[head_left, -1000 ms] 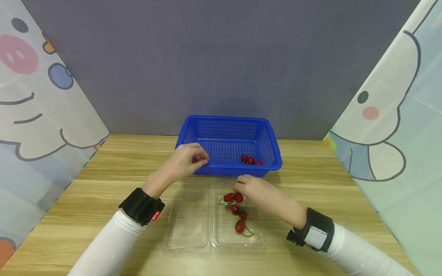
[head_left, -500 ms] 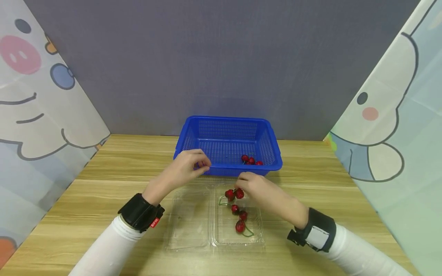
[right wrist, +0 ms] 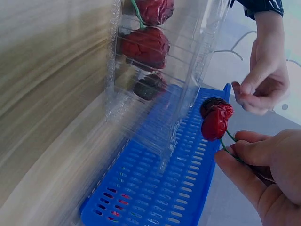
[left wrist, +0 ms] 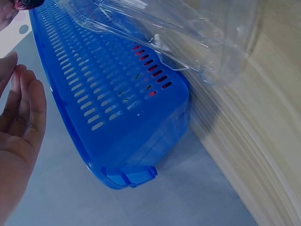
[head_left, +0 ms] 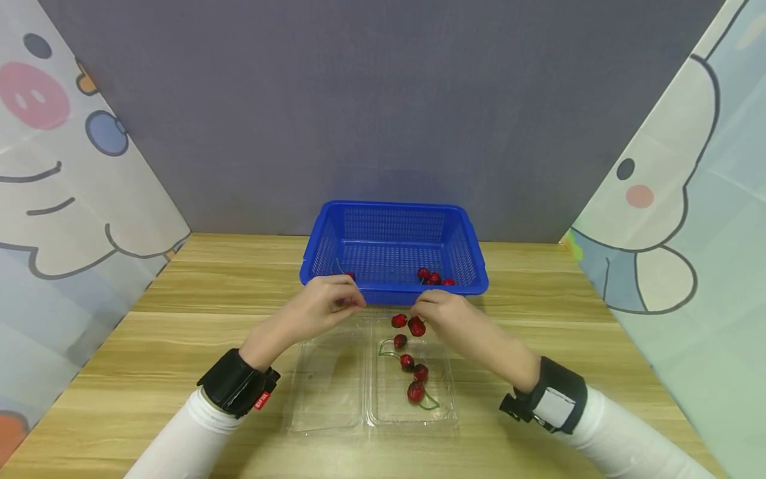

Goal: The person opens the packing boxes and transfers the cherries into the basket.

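My right hand (head_left: 445,316) pinches the green stems of a pair of red cherries (right wrist: 216,120) between thumb and fingertips. In the head view the pair (head_left: 415,326) hangs over the back of the clear plastic clamshell box (head_left: 368,416). My left hand (head_left: 329,306) hovers just in front of the blue basket (head_left: 395,289), its fingers loosely curled with nothing seen between them. Several cherries (head_left: 415,392) with stems lie in the right half of the box. More cherries (head_left: 435,278) are inside the basket, and one cherry (head_left: 350,274) there is partly hidden by my left hand.
The clamshell lies unfolded on the wooden table (head_left: 209,299), its left half (head_left: 332,392) next to the cherries. Behind the basket rises a grey wall (head_left: 383,120). Printed cartoon sheets (head_left: 688,266) flank both sides.
My right hand has lifted the pinched cherries up and back, uncovering another cherry in the box. My left hand has drawn down from the basket rim, revealing a cherry inside.
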Motion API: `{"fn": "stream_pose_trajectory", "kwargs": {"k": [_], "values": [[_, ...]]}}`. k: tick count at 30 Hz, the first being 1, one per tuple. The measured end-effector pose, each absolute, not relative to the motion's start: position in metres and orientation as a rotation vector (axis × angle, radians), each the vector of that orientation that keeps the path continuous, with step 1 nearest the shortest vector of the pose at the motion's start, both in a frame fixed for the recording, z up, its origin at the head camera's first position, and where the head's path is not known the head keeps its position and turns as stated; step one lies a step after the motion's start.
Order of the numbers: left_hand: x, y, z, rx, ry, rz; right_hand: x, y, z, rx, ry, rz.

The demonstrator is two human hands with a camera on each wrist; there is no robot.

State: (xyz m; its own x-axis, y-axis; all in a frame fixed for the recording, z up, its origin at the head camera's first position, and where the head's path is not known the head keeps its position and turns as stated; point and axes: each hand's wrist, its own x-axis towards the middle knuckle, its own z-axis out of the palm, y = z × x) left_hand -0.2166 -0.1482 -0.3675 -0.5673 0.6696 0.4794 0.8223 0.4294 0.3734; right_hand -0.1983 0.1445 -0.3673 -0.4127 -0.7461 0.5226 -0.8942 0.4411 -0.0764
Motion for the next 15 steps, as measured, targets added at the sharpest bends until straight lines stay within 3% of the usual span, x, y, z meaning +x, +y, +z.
{"fn": "stream_pose_trajectory", "kwargs": {"k": [15], "values": [[-0.2112, -0.1453, -0.3748, -1.524, -2.495, -0.853, -0.2042, 0.149, -0.3639, 1.39, -2.128, 0.654]]}}
